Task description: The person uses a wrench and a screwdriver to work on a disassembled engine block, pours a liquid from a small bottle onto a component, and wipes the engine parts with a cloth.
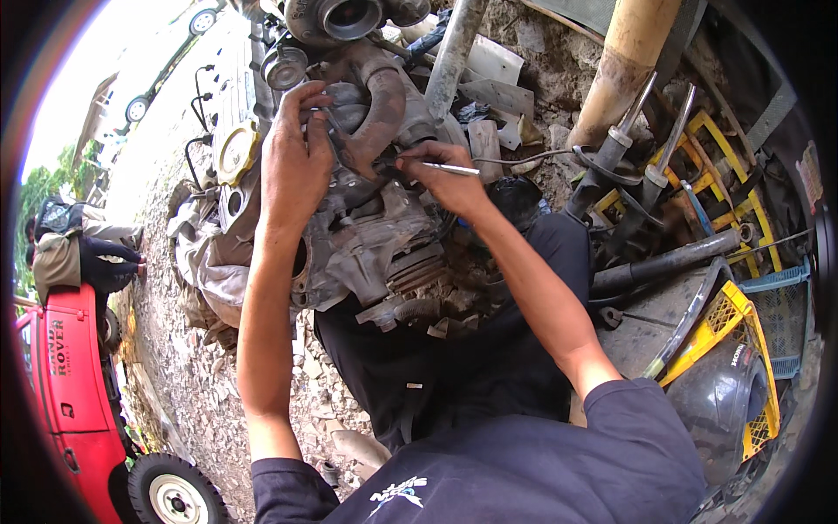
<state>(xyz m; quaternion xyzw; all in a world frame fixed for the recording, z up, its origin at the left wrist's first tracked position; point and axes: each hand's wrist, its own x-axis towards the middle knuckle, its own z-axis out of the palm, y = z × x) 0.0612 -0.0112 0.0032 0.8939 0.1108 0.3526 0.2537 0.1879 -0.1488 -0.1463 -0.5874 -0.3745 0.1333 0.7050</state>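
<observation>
In front of me lies a dirty engine (367, 253) with a rusty curved pipe (384, 100) and a turbocharger (336, 19) at its far end. My right hand (441, 181) is closed on a slim silver rod-shaped tool (454, 168), whose other end is hidden among the engine parts beside the pipe. Left of the pipe, my left hand (299, 162) is raised over the engine with its fingers curled inward. What those fingers grip, if anything, is hard to make out. A yellowish oil cap (236, 157) sits just left of that hand.
A thick pole (624, 65) rises at the far right, near shock absorbers (611, 162) and a yellow metal frame (724, 166). A yellow crate (711, 327) lies to my right. Crumpled grey cloth (214, 266) is beside the engine. Leftward, a person (65, 244) is near a red vehicle (74, 375).
</observation>
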